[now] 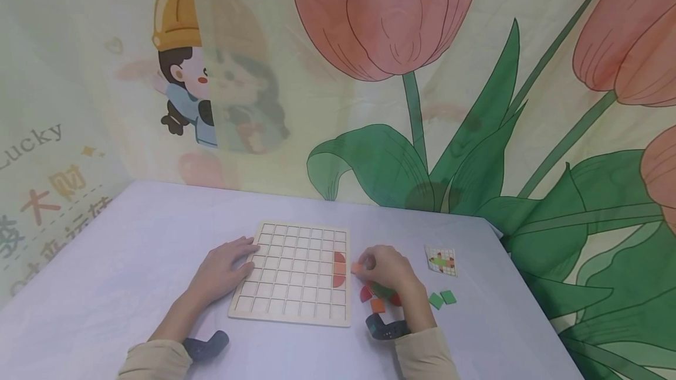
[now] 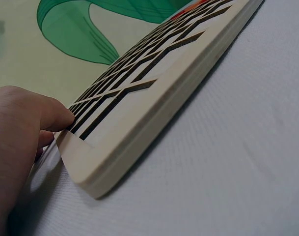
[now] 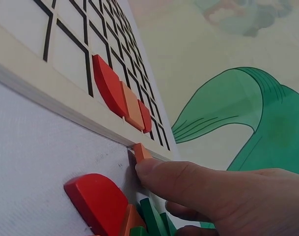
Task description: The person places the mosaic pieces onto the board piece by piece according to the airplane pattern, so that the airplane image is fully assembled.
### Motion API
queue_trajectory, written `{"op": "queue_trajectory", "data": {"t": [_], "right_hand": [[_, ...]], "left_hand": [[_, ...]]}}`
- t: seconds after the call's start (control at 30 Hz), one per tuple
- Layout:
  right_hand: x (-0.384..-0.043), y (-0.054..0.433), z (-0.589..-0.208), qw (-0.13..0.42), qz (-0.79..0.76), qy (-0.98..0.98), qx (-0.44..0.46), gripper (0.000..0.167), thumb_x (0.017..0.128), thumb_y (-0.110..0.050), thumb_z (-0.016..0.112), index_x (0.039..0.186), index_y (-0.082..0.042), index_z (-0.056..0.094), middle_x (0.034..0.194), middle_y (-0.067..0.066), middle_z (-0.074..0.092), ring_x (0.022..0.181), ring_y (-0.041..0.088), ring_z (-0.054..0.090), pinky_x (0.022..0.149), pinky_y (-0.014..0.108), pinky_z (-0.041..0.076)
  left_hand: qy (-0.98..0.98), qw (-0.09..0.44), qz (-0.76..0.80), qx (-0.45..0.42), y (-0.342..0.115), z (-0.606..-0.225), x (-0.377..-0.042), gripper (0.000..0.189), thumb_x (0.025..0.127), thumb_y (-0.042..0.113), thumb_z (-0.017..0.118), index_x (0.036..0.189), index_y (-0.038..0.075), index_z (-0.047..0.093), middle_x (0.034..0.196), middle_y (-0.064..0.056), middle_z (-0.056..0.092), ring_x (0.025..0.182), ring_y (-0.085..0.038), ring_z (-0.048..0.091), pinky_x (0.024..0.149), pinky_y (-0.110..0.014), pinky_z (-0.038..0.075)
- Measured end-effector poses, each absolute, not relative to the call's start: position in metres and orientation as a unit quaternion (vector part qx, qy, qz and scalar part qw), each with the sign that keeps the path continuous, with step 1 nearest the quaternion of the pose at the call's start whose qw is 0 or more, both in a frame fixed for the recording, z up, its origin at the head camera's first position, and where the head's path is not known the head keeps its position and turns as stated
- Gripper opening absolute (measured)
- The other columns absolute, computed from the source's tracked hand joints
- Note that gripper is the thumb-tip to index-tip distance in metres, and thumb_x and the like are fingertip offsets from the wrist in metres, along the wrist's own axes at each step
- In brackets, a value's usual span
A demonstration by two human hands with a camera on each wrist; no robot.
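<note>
A wooden grid board [image 1: 290, 314] lies flat on the table. My left hand [image 1: 223, 270] rests at its left edge, and in the left wrist view the thumb [image 2: 58, 114] touches the rim. Just beyond the right edge, my right hand [image 1: 388, 267] pinches an orange square tile [image 3: 141, 151] between thumb and finger. Set in the board's rightmost column are an orange tile [image 1: 339, 268] and two red rounded tiles, one on either side of it. Loose red [image 3: 97, 201], orange [image 1: 377, 305] and green [image 1: 382, 290] tiles lie beneath the right hand, which partly hides them.
A small pattern card [image 1: 441, 261] lies on the table to the right. Two green tiles [image 1: 442, 298] sit below it. Dark wrist devices [image 1: 388, 328] are on both wrists. A printed cloth backdrop [image 1: 253, 163] hangs behind the table [image 1: 496, 321].
</note>
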State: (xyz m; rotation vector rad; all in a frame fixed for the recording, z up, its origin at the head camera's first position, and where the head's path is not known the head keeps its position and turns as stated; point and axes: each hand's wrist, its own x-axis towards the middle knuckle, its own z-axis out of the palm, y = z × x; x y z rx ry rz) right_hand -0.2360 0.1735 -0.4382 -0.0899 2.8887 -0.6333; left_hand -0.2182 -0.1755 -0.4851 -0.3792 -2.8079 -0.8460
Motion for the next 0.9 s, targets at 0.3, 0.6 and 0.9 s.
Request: {"op": "queue_trajectory", "data": {"t": [0.3, 0.6, 0.9], "right_hand": [[-0.2352, 0.1747, -0.4382, 0.085, -0.218, 0.972, -0.036, 0.026, 0.077, -0.030, 0.078, 0.098, -0.015, 0.071, 0.087, -0.002, 0.067, 0.077, 0.016, 0.057, 0.073, 0.034, 0.056], [-0.2347, 0.1743, -0.4364, 0.077, -0.215, 0.973, -0.040, 0.024, 0.078, -0.031, 0.077, 0.096, -0.016, 0.071, 0.086, -0.003, 0.067, 0.076, 0.015, 0.056, 0.070, 0.031, 0.054], [-0.2345, 0.1724, -0.4349, 0.082, -0.222, 0.971, -0.037, 0.025, 0.077, -0.033, 0.078, 0.096, -0.016, 0.071, 0.086, -0.003, 0.067, 0.078, 0.016, 0.056, 0.071, 0.032, 0.054]], "left_hand": [[-0.945, 0.094, -0.286, -0.126, -0.1755, -0.4860, -0.2184, 0.038, 0.089, 0.022, 0.059, 0.125, 0.010, 0.061, 0.140, -0.011, 0.052, 0.133, -0.036, 0.042, 0.108, -0.062, 0.029], [-0.946, 0.097, -0.284, -0.127, -0.1755, -0.4862, -0.2186, 0.039, 0.089, 0.022, 0.059, 0.125, 0.009, 0.061, 0.140, -0.011, 0.052, 0.133, -0.036, 0.043, 0.108, -0.061, 0.030], [-0.944, 0.091, -0.290, -0.125, -0.1758, -0.4855, -0.2182, 0.039, 0.090, 0.023, 0.058, 0.126, 0.010, 0.061, 0.141, -0.011, 0.052, 0.134, -0.036, 0.041, 0.107, -0.062, 0.029]]}}
